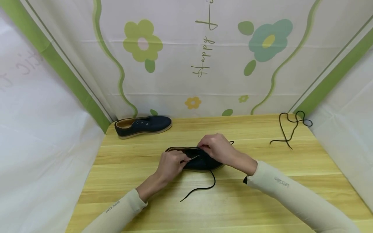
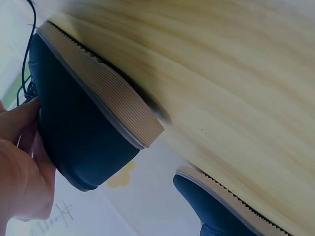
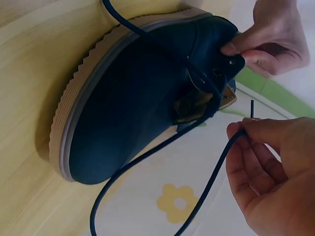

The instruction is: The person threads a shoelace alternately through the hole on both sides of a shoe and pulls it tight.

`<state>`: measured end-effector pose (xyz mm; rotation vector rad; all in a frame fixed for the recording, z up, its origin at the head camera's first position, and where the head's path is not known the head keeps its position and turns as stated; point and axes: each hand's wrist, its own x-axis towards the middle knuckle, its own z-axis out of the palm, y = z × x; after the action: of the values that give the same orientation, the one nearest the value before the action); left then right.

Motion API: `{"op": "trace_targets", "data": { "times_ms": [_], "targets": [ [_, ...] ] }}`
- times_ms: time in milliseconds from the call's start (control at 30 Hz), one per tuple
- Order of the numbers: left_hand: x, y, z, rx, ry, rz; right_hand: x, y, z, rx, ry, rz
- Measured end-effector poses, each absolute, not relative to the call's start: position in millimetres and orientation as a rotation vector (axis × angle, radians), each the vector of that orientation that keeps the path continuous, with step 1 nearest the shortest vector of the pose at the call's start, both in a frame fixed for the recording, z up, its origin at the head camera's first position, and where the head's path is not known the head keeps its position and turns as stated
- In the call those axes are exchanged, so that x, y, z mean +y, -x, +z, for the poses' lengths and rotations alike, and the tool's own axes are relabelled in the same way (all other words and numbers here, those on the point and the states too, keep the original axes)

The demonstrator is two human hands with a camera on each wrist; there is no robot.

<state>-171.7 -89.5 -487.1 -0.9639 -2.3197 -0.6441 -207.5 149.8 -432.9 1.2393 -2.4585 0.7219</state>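
A dark navy shoe (image 1: 201, 164) with a tan ribbed sole stands on the table between both hands, toe pointing right. My left hand (image 1: 171, 164) pinches the edge of its eyelet flap (image 3: 234, 63) between thumb and fingers. A dark shoelace (image 3: 155, 155) runs through the shoe and loops out. My right hand (image 3: 275, 167) pinches this lace close to its tip, which sticks up past the thumb, apart from the flap. The lace's other end (image 1: 201, 188) trails across the table in front of the shoe. In the left wrist view the shoe's heel (image 2: 93, 128) hides most of the lacing.
A second navy shoe (image 1: 157, 124), with bare eyelets, stands at the back left of the wooden table (image 1: 247, 207). Another dark lace (image 1: 291, 129) lies loosely looped at the back right. White flower-printed cloth (image 1: 175, 74) rises behind the table, with more cloth along the sides.
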Motion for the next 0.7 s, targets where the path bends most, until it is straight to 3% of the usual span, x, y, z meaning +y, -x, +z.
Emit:
{"op": "trace_targets", "data": {
  "times_ms": [700],
  "targets": [
    [-90,170,-494,-2.232,1.056,-0.486,131,202,-445,-2.386,-1.439,0.456]
  ]
}}
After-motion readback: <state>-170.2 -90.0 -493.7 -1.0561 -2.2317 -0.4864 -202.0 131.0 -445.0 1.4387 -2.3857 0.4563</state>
